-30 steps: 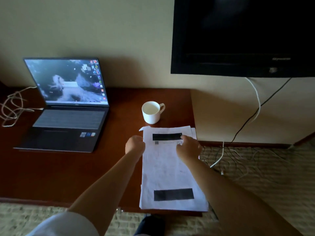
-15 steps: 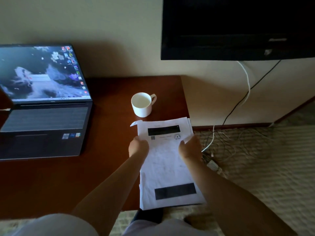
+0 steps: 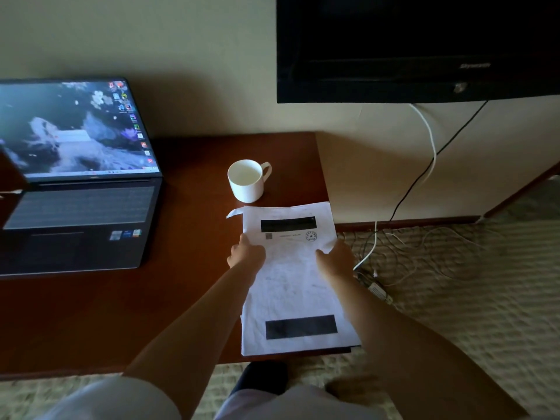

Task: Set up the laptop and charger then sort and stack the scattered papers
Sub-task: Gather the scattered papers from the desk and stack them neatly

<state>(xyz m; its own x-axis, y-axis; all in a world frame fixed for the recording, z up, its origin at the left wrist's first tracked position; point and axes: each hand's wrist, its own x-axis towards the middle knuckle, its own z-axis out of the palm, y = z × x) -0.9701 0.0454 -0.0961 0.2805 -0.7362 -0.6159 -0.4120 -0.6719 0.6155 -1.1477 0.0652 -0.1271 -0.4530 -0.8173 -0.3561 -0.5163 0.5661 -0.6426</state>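
Observation:
A stack of white papers (image 3: 295, 301) with two black bars lies at the right end of the dark wooden desk (image 3: 127, 313), its near edge reaching the desk's front. My left hand (image 3: 247, 253) grips the stack's left edge, thumb on the top sheet. My right hand (image 3: 335, 260) grips the right edge, which overhangs the desk's end. One folded corner sticks out at the stack's top left. The open laptop (image 3: 78, 204) stands at the left with its screen lit. A bit of white charger cable (image 3: 10, 192) shows at its left side.
A white cup (image 3: 247, 180) stands just behind the papers. A black TV (image 3: 418, 47) hangs on the wall at the upper right. Loose cables (image 3: 394, 250) trail down the wall onto the carpet right of the desk.
Both hands have slid back toward me along the stack's sides, from near its top to about a third of the way down. The view has shifted right and closer.

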